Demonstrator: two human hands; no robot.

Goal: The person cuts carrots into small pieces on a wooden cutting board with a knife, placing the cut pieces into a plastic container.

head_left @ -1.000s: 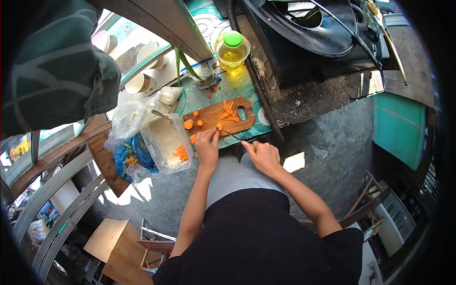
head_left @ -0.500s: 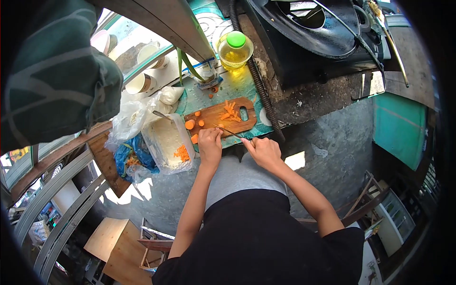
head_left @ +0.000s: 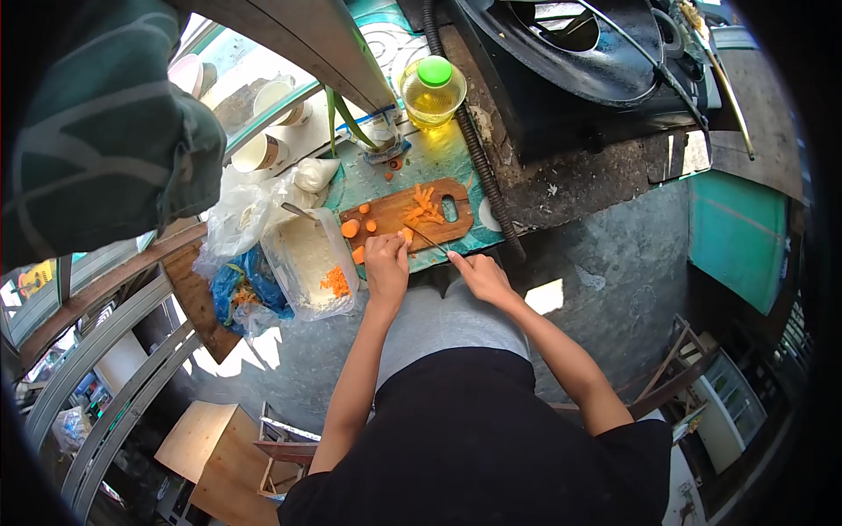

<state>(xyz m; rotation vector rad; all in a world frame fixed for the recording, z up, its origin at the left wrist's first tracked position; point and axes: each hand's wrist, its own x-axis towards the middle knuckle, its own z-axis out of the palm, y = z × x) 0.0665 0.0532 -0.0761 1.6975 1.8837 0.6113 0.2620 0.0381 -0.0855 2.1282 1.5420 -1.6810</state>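
A wooden cutting board (head_left: 390, 208) lies on the green table cover. At its near edge my left hand (head_left: 387, 267) is closed, fingertips on a small piece of carrot (head_left: 407, 235). My right hand (head_left: 484, 279) grips a knife (head_left: 431, 240), its thin blade reaching over the board just right of that piece. Carrot strips (head_left: 424, 207) are piled near the board's handle hole, and several carrot chunks (head_left: 351, 229) sit toward its left end. Left of the board, a clear plastic container (head_left: 303, 309) holds white powdery stuff, diced carrot (head_left: 335, 281) and a spoon (head_left: 298, 212).
Behind the board stands a jar of yellow liquid (head_left: 432, 96) with a green lid. A black stove (head_left: 561, 114) with a hose (head_left: 484, 158) is at the right. Plastic bags (head_left: 250, 289) lie left of the container, and paper cups (head_left: 260, 154) stand behind. A dark patterned cloth (head_left: 105, 131) hangs upper left.
The knife and my right hand have shifted slightly, and the blade now shows apart from my left fingers. More of the carrot piece is visible. My left hand has barely moved.
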